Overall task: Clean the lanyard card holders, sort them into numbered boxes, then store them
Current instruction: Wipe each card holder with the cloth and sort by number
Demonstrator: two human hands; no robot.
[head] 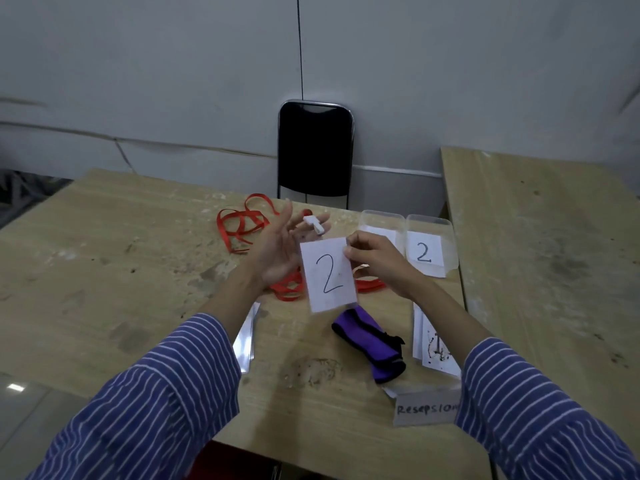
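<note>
Head view: I see my right hand pinching the card holder marked 2 above the desk; left hand spread, released, just beside it.

a scuffed, stained wooden table carries everything. taking the purple cloth near its front as the landmark: red ribbons lie tangled beyond it to the left, two clear boxes stand beyond it to the right, one marked 2. a stack of clear card sleeves lies to its left, soiled cards to its right, and a paper label reading "resepsion" in front.
</note>
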